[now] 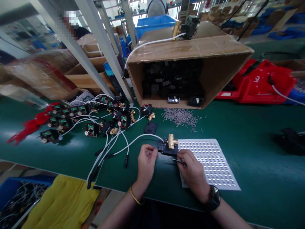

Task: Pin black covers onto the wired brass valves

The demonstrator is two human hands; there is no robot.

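Note:
A black valve actuator housing (164,149) with a brass tee fitting (171,141) on top and a white cable (140,136) lies on the green bench in front of me. My left hand (147,159) is at its left end, thumb and fingers pinched together; whatever is between them is too small to make out. Closed around a thin, pointed metal tool (179,161), my right hand (192,168) is by the housing's right end. Under and beside that hand lies a white sheet of round silvery stickers (216,162). Behind the housing is a flat black cover (151,128).
An open carton (190,49) of black parts stands ahead, another brass-fitted unit (187,28) on top. Loose small screws or pins (179,117) lie before it. Wired assemblies (91,129) crowd the left, their cables trailing forward. Red bins (264,81) stand right.

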